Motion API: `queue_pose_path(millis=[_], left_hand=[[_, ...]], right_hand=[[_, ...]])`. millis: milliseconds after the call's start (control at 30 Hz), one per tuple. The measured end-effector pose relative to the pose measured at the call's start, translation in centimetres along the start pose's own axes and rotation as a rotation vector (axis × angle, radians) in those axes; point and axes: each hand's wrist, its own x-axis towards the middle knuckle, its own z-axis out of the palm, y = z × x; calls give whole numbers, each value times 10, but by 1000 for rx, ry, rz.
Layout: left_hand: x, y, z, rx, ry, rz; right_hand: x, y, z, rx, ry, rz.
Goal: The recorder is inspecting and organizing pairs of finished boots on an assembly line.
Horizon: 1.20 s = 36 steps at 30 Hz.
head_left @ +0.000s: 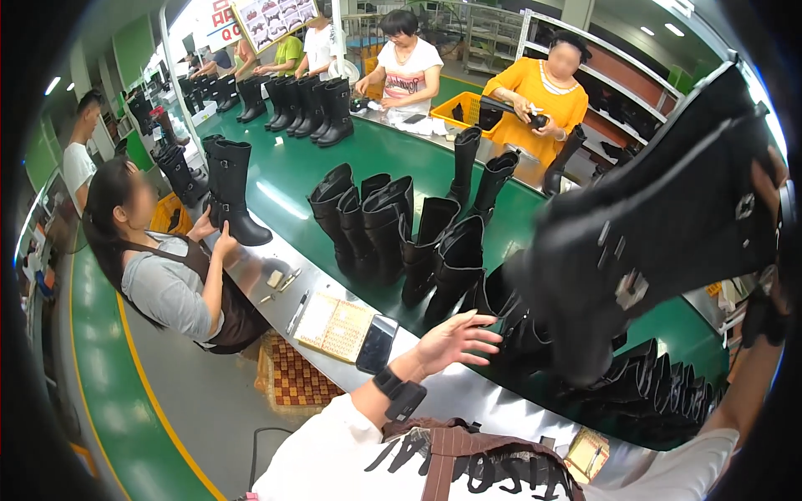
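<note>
The left hand point(455, 338) reaches forward with palm open and fingers spread, empty, a dark band on its wrist. The right arm is raised high at the right edge, its hand point(769, 188) gripping overhead, fingers closed

Wearer: white short-sleeved top with black print across the chest; brown apron straps over it. Left hand point(455, 338) bare, black band with a black block at that wrist. Right hand point(764, 188) bare, dark wrist strap.

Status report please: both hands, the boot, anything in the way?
Right hand grips raised black boot. Left hand open, empty, near the boots standing on green belt.
</note>
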Motion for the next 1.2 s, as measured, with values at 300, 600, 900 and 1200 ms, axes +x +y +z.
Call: queue_pose_path(millis=[300, 600, 900, 1200], left_hand=[[0, 2, -109, 569, 1039, 498], [30, 78, -149, 1684, 1261, 635], [57, 116, -185, 1363, 1136, 753], [81, 120, -162, 1454, 1346, 839]], right_hand=[[81, 232, 113, -158, 40, 367], [-39, 371, 446, -370, -341, 719], [-75, 371, 489, -482, -403, 773], [-76, 206, 302, 139, -359, 372]])
